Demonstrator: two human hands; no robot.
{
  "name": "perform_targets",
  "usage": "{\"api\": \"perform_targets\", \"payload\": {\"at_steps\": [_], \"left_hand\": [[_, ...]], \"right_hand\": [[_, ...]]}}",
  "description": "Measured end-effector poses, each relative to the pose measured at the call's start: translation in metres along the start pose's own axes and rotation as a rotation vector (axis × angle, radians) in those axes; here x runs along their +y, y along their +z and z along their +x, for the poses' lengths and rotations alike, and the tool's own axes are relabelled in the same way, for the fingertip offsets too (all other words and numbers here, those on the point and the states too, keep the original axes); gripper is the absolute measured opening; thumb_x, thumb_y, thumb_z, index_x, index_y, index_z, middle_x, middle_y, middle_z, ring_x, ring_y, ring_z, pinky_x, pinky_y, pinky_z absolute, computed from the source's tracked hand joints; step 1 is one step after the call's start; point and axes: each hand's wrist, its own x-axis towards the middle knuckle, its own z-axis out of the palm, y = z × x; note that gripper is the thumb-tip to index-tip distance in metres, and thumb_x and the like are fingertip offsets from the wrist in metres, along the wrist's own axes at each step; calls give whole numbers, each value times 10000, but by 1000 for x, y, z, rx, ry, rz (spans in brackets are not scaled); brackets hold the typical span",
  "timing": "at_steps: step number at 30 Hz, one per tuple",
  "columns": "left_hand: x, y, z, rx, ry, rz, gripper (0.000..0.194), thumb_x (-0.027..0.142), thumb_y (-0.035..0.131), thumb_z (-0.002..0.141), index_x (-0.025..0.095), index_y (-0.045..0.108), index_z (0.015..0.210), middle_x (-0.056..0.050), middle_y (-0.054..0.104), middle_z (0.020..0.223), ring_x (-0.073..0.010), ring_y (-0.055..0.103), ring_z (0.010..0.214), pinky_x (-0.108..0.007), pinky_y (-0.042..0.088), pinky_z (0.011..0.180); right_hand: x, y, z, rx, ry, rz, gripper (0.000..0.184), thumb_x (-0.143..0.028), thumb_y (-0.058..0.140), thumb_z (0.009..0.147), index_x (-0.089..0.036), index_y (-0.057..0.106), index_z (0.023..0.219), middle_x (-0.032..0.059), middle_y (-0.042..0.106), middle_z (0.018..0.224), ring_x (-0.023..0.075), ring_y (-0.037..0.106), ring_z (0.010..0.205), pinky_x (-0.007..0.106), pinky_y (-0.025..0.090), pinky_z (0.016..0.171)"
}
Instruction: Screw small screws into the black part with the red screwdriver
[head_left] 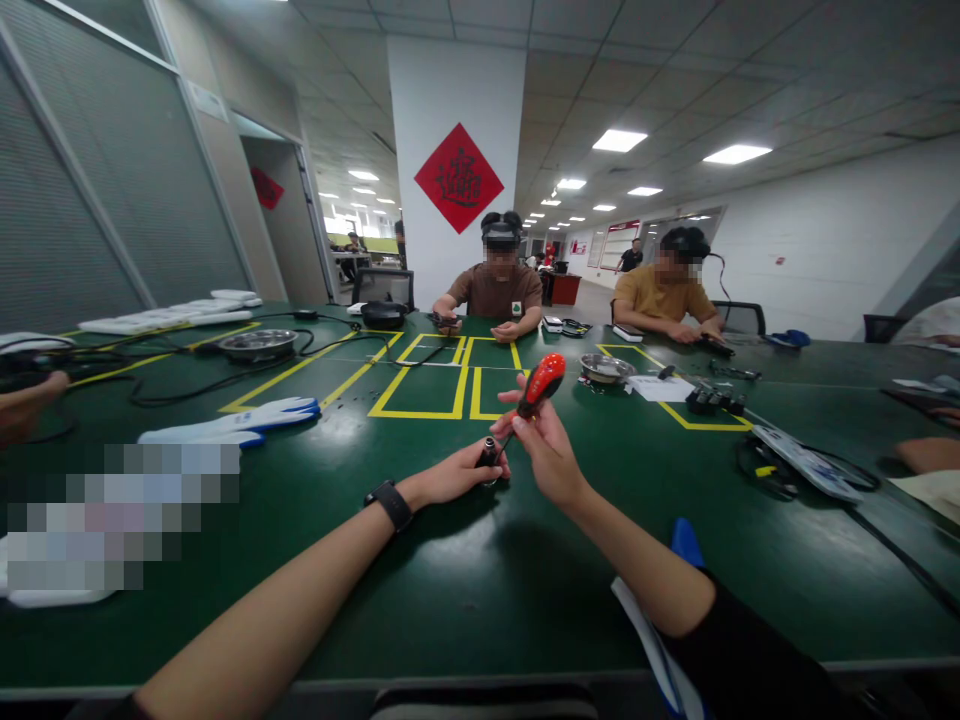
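My right hand [546, 447] is closed round a screwdriver with a red and black handle [541, 383], held tilted with its tip pointing down to the left. The tip meets a small dark metal part [489, 453] that my left hand [457, 475] pinches just above the green table [465, 590]. A black watch [390, 503] sits on my left wrist. The two hands are close together near the table's middle.
White and blue gloves [234, 423] lie to the left. Yellow tape rectangles [427, 390] mark the table. Metal bowls [606, 368] [257, 344], black cables [195, 385] and small dark parts [716, 400] lie around. Two people sit opposite; other hands show at both edges.
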Motion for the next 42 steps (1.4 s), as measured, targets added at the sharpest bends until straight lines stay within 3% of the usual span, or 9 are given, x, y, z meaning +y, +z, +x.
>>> {"api": "perform_targets", "payload": {"at_steps": [4,7,10,19,23,28,34,38,42], "left_hand": [[-1,1,1,-4,-8,-19,195,297,527,843,141,508,959,-45,582,915,-161,525,852,-331,416,837],[-2,1,1,3,-20,-21,203,286,533,839,144,494,979,-38,578,915,-157,523,857,-332,411,846],[-1,1,0,18,-18,-19,212,287,534,837,149,493,992,-37,580,931,-159,524,864,-334,408,850],[0,1,2,11,0,-5,216,313,539,834,140,528,963,-50,584,917,-164,525,841,-330,414,824],[2,2,1,15,-22,-15,222,321,547,831,138,529,957,-49,581,908,-161,525,837,-321,413,819],[10,3,-1,17,-53,-4,235,333,546,833,138,536,965,-54,592,921,-160,527,837,-315,408,818],[13,3,-2,21,-36,-7,220,320,549,832,134,534,949,-55,590,907,-158,526,831,-312,410,812],[7,3,-1,13,-27,-8,212,311,536,838,137,528,959,-48,581,907,-155,521,817,-314,415,796],[3,2,0,9,-43,10,180,292,532,837,144,525,940,-40,574,918,-164,525,865,-327,406,847]], "right_hand": [[-3,3,0,-29,2,-17,279,-224,529,844,-252,402,1091,63,518,1220,104,594,735,295,507,702],[-1,4,-1,-26,33,16,275,-218,571,819,-258,374,1007,-13,587,943,95,581,620,254,500,578],[2,1,-2,6,30,36,246,-223,542,835,-262,385,1021,-60,517,765,81,535,539,214,462,496],[-2,1,0,-8,17,-21,324,-250,494,858,-240,436,1177,64,546,1135,131,587,804,320,498,770],[1,1,4,-1,47,43,251,-247,546,831,-228,457,1066,25,590,961,131,604,765,317,501,746],[8,-5,4,75,72,153,286,-198,518,817,-253,477,1094,-43,502,768,89,535,577,264,486,604],[3,-7,4,42,67,89,362,-237,502,834,-238,482,1196,53,578,1110,136,606,786,336,495,765],[-2,-3,3,-13,103,-31,303,-277,618,776,-182,554,1056,79,636,1065,164,619,848,342,495,794],[-3,2,0,-48,127,-47,198,-304,654,749,-189,531,855,23,657,808,150,618,693,319,514,676]]}}
